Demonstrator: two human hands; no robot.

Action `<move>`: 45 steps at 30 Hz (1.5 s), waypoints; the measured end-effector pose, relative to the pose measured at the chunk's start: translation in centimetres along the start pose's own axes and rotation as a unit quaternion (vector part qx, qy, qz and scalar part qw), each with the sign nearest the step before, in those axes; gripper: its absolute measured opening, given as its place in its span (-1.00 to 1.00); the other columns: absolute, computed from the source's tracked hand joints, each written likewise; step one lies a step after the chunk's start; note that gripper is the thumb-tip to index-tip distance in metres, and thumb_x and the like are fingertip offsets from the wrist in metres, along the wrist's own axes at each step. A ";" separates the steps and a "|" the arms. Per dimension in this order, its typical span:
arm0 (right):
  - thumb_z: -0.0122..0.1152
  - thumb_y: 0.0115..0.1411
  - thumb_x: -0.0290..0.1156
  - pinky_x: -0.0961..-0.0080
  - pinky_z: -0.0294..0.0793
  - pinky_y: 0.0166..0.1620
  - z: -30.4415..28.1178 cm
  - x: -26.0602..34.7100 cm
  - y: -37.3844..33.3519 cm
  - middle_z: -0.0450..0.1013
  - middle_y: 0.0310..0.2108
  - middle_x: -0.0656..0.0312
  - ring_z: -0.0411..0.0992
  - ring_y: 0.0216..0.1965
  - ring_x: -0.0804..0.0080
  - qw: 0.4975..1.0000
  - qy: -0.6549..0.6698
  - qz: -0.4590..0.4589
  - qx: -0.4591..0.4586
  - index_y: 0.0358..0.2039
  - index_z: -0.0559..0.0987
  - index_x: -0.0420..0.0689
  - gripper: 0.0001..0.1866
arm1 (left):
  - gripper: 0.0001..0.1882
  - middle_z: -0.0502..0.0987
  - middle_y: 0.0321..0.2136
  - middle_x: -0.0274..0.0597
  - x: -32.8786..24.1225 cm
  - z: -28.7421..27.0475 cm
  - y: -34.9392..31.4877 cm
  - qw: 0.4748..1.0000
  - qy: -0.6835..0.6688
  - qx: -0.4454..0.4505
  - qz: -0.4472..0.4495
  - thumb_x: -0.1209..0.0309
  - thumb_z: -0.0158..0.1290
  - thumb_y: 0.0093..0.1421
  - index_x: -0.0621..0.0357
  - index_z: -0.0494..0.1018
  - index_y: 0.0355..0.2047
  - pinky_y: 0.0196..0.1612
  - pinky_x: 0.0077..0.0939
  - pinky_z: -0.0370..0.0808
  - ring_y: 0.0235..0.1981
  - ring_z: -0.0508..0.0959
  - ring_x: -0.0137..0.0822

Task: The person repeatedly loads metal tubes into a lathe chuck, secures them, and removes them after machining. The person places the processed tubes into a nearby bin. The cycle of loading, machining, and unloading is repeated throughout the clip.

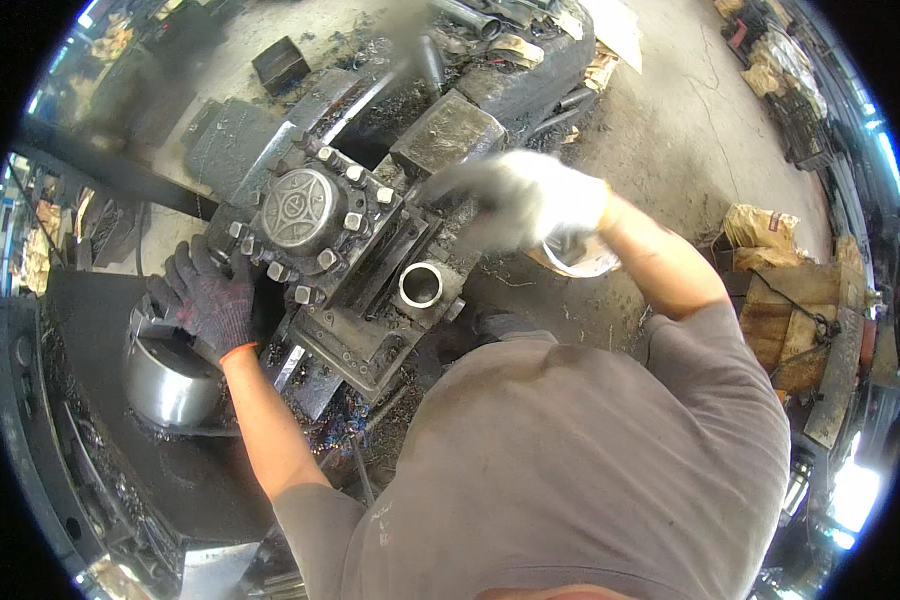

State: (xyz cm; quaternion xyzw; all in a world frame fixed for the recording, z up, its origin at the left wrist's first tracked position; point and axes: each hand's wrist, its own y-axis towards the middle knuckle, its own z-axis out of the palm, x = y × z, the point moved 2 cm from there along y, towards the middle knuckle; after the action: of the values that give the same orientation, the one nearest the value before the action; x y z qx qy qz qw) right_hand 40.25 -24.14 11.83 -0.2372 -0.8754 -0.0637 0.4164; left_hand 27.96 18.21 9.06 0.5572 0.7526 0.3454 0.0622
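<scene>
A raised star-like emblem is borne by the round cap [300, 208] of the tool post [348, 242], its cast metal dull and worn; small markings are set among the rays, too unclear to be read. Tiny print on the grey shirt [570, 450] is likewise too small to be made out. The tool post is centred beneath the cap, and the cap is ringed by square-headed bolts [326, 259] with bright, rubbed tops. To the lower left of the cap, the dark knit glove of the left hand [208, 298], banded in orange at the wrist, is held with fingers spread and bent, just above a smooth, silvery rounded part [170, 385] — whether anything is grasped cannot be told. To the right of the cap, the right hand [535, 205], gloved in white, is smeared by blur near a rough dark block [448, 132]; its grip cannot be told either. A pale ring [420, 286] with a dark bore is set in the grimy metal to the lower right of the cap. Farther right, beyond the ring, a white bucket [577, 262] is partly hidden by the right wrist. Below the cap, curled metal shavings [345, 420] are strewn.
</scene>
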 end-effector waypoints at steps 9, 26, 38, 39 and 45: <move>0.49 -0.01 -0.28 0.16 0.63 -0.30 -1.4 12.4 10.2 0.63 -0.41 -0.01 0.66 -0.37 0.01 0.955 0.055 -0.282 0.072 -0.23 0.64 -0.20 -0.63 | -0.54 0.61 0.07 0.07 -0.5 -8.2 -12.8 0.949 -0.251 -0.123 -0.147 0.43 0.24 0.21 0.16 0.53 0.14 0.28 -0.07 0.47 0.04 0.63 0.09; 0.49 -0.04 -0.26 0.13 0.59 -0.23 5.0 6.8 38.1 0.64 -0.40 -0.16 0.64 -0.34 -0.06 0.893 -0.309 -0.155 0.289 -0.19 0.74 -0.26 -0.58 | -0.55 0.57 -0.27 -0.34 3.2 -11.9 -49.2 0.272 -0.454 -0.359 -0.769 -0.19 -0.07 0.43 -0.12 0.52 -0.20 -0.08 -0.10 0.59 -0.23 0.58 -0.20; 0.30 0.09 -0.42 0.40 0.68 -0.19 8.1 13.7 37.1 0.61 -0.10 -0.02 0.60 -0.22 0.37 0.953 -0.111 -0.204 0.197 0.43 0.37 -0.09 -0.18 | -0.59 0.64 -0.15 -0.13 4.4 -13.6 -49.5 0.483 -0.376 -0.204 -0.764 0.07 -0.02 0.48 0.17 0.55 0.00 -0.13 -0.34 0.63 -0.19 0.62 -0.30; 0.28 0.14 -0.43 0.40 0.68 -0.21 6.2 14.3 34.1 0.63 -0.11 0.00 0.61 -0.26 0.40 0.951 -0.152 -0.249 0.103 0.41 0.39 -0.10 -0.23 | -0.58 0.63 -0.14 -0.11 4.1 -14.2 -48.6 0.520 -0.329 -0.202 -0.762 0.06 -0.02 0.48 0.16 0.55 0.00 -0.15 -0.36 0.62 -0.18 0.61 -0.32; 0.15 0.18 -0.56 0.45 0.64 -0.24 -1.7 14.3 14.2 0.70 -0.20 0.02 0.61 -0.38 0.42 0.966 0.026 -0.190 -0.175 0.06 0.66 -0.26 -0.58 | -0.37 0.53 0.18 0.29 4.7 -19.6 -34.8 0.845 0.050 -0.282 -0.452 0.12 0.16 0.44 0.40 0.39 0.30 0.29 -0.03 0.48 0.23 0.54 0.12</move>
State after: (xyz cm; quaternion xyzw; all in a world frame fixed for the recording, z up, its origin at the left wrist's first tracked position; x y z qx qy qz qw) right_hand 40.40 -6.99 22.56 -0.1345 -0.8682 -0.3000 0.3717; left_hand -10.89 8.61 4.71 0.0960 0.7931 0.5038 0.3285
